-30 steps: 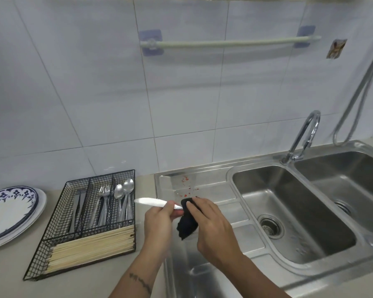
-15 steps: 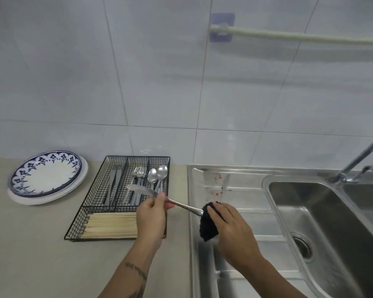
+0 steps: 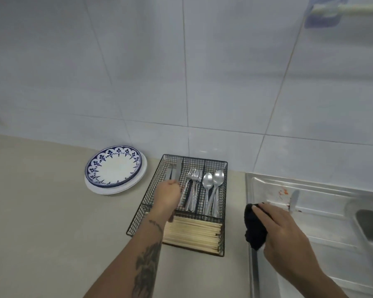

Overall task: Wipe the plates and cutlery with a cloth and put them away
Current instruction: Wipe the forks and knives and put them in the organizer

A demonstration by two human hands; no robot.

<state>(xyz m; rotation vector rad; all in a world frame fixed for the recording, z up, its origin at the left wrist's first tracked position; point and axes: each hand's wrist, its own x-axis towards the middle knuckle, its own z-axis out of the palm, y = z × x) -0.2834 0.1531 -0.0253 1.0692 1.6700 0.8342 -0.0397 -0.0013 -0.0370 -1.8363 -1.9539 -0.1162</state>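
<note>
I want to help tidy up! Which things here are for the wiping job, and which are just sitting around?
For the job:
knife in the left hand
black cloth in the right hand
cutlery basket
plates
dirty knife by the sink

Just sitting around:
chopsticks
towel rail

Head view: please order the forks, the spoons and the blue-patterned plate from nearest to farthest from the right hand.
From the right hand:
1. Spoons, in the right compartment of the wire tray.
2. Forks, in the middle compartment.
3. Blue-patterned plate, on the counter, left of the tray.
</note>
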